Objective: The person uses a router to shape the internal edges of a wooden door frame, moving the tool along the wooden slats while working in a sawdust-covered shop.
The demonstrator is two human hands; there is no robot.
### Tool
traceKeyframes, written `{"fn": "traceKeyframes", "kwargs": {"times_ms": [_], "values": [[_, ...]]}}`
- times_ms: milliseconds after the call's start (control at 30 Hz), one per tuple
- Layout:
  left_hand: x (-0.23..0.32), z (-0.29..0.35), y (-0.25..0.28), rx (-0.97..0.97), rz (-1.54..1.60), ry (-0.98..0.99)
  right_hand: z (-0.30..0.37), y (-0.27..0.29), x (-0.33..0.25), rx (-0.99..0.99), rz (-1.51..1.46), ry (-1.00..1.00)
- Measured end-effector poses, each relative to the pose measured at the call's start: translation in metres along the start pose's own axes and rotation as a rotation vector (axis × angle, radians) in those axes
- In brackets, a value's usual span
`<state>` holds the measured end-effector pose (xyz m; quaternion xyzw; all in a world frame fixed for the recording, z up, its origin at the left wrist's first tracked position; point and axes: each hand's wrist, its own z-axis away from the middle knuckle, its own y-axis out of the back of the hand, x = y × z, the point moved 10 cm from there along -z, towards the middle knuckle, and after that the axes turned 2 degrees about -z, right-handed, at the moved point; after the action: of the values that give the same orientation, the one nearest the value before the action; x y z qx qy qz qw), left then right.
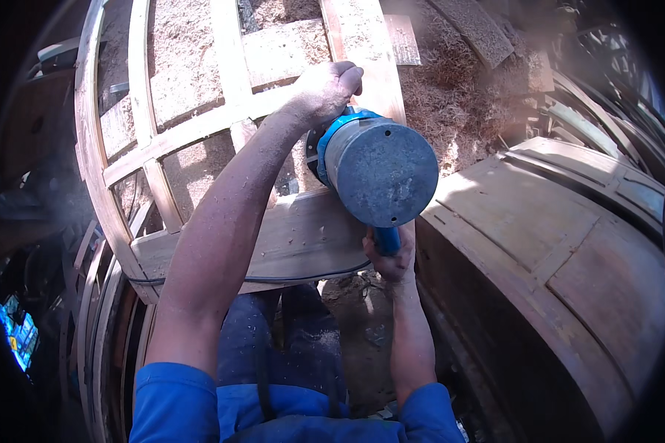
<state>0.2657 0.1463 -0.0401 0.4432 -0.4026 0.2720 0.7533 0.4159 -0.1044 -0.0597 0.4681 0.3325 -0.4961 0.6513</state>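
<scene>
A large router (pixel 383 171) with a round grey metal top and blue trim stands over the right part of a wooden lattice frame (pixel 229 59). My left hand (pixel 329 92) is closed at the router's far side; the grip inside its fingers is hidden. Nearer me, my right hand (pixel 391 260) wraps round the blue handle (pixel 386 241). The router's bit and its contact with the wood are out of sight beneath the body. Fine wood dust coats my left hand and forearm.
A black cord (pixel 303 278) runs along the frame's near edge. Shavings (pixel 451 103) lie thick beyond and under the slats. Panelled wooden doors (pixel 524 214) rest at the right. Upright boards (pixel 100 317) stand at the lower left.
</scene>
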Motion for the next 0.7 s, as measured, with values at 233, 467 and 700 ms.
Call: {"fn": "traceKeyframes", "kwargs": {"times_ms": [233,467,700], "values": [[0.016,0.014,-0.009,0.012,-0.038,-0.152,0.019,0.001,0.001,0.002,0.017,0.015],[0.032,0.035,-0.022,0.020,-0.115,-0.290,0.039,0.003,-0.017,0.047,0.084,0.155],[0.026,0.045,-0.041,-0.042,-0.174,-0.246,0.063,-0.001,0.004,0.053,0.126,0.160]]}}
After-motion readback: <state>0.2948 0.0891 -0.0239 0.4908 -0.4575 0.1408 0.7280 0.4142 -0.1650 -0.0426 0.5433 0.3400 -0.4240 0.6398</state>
